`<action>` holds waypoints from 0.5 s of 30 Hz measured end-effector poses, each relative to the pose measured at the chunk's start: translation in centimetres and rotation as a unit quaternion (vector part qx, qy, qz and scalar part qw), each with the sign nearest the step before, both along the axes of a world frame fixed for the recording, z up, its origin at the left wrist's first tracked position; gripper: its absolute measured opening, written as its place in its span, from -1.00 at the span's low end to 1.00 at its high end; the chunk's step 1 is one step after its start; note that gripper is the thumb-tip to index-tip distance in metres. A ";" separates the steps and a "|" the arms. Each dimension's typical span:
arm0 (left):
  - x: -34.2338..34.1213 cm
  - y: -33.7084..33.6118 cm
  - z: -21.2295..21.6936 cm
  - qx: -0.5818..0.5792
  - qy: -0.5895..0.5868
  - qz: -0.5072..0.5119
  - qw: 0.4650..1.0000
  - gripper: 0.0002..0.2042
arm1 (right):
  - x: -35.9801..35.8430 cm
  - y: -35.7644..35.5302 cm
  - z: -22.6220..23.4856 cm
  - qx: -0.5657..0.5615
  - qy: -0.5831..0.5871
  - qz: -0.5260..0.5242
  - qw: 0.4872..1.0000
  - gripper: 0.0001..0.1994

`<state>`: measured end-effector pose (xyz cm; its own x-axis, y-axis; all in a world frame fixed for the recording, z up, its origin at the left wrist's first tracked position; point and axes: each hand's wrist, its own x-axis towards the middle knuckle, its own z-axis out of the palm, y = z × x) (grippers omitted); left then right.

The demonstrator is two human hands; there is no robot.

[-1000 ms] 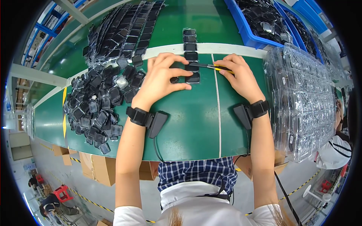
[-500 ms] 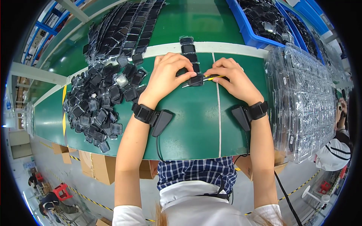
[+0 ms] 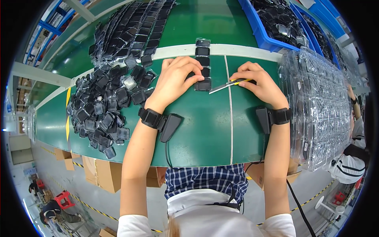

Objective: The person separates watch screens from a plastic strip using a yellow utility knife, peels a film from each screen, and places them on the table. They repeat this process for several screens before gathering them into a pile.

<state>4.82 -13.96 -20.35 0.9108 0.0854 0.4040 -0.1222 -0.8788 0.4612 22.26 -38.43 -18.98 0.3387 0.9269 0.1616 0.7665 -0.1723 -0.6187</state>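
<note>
My left hand (image 3: pixel 173 81) lies flat on green belt (image 3: pixel 197 130), fingertips pressing lowest black square part (image 3: pixel 203 84) in short column. My right hand (image 3: pixel 260 85) pinches yellow-handled blade (image 3: pixel 229 84), tip just beside that part. Heap of black parts (image 3: pixel 102 106) at left; clear trays (image 3: pixel 319 106) at right.

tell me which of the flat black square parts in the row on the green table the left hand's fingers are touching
The nearest flat black square part, at the row's near end, under the left hand; those farther up lie untouched.
</note>
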 end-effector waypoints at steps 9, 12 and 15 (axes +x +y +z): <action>-2.0 1.5 1.6 0.029 -0.048 0.073 0.996 -0.77 | -1.0 1.2 -0.4 0.022 -0.006 -0.074 0.997 -0.72; -2.2 0.3 2.0 0.042 -0.004 -0.012 0.999 -0.73 | -1.4 1.6 -0.9 0.031 -0.025 -0.065 0.997 -0.72; -2.0 0.1 1.5 0.054 -0.004 -0.036 0.998 -0.79 | -1.6 1.8 -0.6 0.031 -0.031 -0.059 0.997 -0.73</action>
<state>2.79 -13.83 -18.81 0.9098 -0.0239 0.4144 -0.1893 -0.9125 0.3628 20.66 -36.67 -19.62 0.4318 0.8692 0.2409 0.7808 -0.2265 -0.5823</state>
